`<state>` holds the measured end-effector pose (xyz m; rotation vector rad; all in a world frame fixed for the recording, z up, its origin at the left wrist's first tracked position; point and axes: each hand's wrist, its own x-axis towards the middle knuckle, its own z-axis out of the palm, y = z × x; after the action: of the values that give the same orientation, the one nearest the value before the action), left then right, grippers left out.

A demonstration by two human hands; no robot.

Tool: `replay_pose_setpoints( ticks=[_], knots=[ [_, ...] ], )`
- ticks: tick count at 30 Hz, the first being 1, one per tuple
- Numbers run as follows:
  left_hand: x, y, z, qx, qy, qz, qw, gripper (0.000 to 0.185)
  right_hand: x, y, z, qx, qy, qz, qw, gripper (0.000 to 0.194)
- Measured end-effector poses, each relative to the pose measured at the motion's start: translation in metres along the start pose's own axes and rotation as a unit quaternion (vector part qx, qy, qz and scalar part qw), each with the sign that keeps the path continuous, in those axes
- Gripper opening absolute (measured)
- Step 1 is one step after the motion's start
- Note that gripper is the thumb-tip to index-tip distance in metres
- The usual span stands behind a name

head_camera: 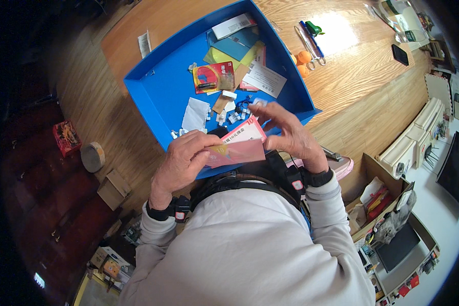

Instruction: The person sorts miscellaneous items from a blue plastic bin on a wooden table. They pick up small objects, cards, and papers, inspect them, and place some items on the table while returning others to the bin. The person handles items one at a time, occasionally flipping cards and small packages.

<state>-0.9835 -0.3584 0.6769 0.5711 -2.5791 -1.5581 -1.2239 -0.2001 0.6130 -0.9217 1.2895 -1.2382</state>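
Observation:
My left hand (183, 158) grips the left end of a pink paper coupon (241, 152) between thumb and fingers. Behind it stands a fanned white and pink voucher (246, 132) bearing print. My right hand (296, 139) is at the right end of these papers, its thumb by their edge and its fingers spread above; whether it grips them cannot be told. Both hands are over the near edge of a blue tray (147, 103). In the tray lie a red and yellow battery blister card (214, 77), a printed white card (266, 79), a crumpled white paper (196, 114) and small white plastic pieces (234, 117).
On the wooden table (352, 72), right of the tray, are orange balls (304, 57), metal scissors (311, 49), a blue pen (312, 39), a green object (313, 28) and a black phone (400, 54). A cardboard box (386, 202) with papers stands at the lower right.

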Motion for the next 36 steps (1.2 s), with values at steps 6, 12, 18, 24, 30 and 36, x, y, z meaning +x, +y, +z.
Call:
replay_pose_setpoints(
  ticks=[6,12,18,24,30,36],
  knots=[
    [0.014,0.001,0.008,0.003,0.048,-0.073,0.996,0.034,-0.005,-0.012,0.006,-0.012,-0.028,0.016,0.999,0.053],
    [0.035,-0.019,0.037,-0.060,0.105,-0.147,0.982,0.033,-0.011,-0.022,0.006,-0.267,0.019,-0.064,0.961,0.026],
    [0.061,-0.017,0.063,-0.285,0.196,-0.191,0.919,0.027,-0.033,-0.019,-0.095,-0.073,0.283,0.023,0.956,0.022],
    [0.053,-0.048,0.058,-0.096,0.333,-0.205,0.915,0.026,-0.066,-0.001,-0.282,0.123,0.554,-0.031,0.823,0.028],
    [0.042,-0.044,0.071,-0.014,0.391,-0.257,0.884,0.026,-0.045,0.022,-0.393,0.181,0.629,0.041,0.755,0.025],
    [0.062,-0.037,0.092,0.152,0.378,-0.205,0.890,0.027,-0.035,0.054,-0.412,0.188,0.540,0.099,0.815,0.032]
  ],
)
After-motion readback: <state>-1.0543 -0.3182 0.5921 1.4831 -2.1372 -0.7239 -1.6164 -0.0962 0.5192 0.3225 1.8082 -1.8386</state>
